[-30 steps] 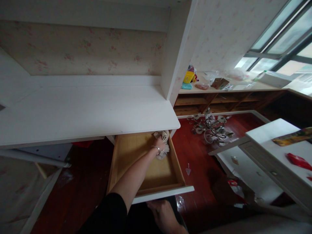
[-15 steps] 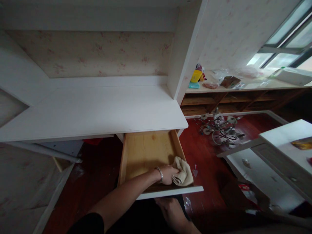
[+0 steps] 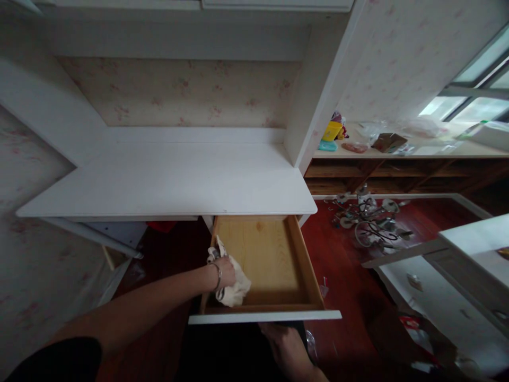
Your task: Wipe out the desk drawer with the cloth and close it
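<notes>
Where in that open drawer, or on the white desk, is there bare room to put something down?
The drawer is bare wood from the middle to its right wall; only its left side is taken, where the left hand presses a pale cloth. The white desktop shows bare across its width. The window ledge and the floor beneath, with a tangled metal fixture, are crowded.

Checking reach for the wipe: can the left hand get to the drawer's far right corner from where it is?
Probably yes. The left hand presses the cloth at the near left of the open drawer; the wooden bottom between it and that corner is bare. The right hand is below the front panel.
</notes>
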The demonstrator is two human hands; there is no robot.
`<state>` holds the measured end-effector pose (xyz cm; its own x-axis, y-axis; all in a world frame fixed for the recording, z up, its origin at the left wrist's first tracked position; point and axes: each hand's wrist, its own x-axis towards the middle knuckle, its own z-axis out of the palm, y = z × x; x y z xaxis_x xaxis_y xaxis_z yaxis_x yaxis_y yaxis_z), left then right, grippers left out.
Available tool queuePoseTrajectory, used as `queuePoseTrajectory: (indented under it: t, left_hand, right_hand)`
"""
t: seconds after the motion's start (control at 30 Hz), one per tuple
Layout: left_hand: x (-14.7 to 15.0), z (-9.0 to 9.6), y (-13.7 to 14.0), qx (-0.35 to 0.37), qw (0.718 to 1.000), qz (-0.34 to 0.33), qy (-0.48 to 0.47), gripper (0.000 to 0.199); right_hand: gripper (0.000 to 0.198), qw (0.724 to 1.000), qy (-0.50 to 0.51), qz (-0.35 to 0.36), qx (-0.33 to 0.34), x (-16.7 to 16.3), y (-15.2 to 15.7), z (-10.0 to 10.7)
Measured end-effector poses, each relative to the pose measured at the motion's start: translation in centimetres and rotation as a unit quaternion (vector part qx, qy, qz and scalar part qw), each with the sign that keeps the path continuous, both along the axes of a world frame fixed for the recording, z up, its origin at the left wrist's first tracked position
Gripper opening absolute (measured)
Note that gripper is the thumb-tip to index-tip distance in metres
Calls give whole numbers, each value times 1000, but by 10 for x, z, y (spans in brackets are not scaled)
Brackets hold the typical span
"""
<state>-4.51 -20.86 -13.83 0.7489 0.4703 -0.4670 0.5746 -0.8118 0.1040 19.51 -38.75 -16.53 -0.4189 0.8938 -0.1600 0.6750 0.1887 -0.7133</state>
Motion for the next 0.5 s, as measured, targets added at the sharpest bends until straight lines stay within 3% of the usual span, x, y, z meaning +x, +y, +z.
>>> queuePoseTrajectory:
  t: [0.13,0.33,0.5]
  left_hand:
    - [-15,7,37,67,997,47,16,22]
    - [0,24,98,128,987,100,-7,22]
    - [7,51,86,152,983,92,-56,18]
  right_hand:
    - [41,1000,2,-4,4,-3,1,3]
    - [40,1000,1,-24,13,-7,-2,13]
    - [34,999,-32,-33,9,-9,-4,23]
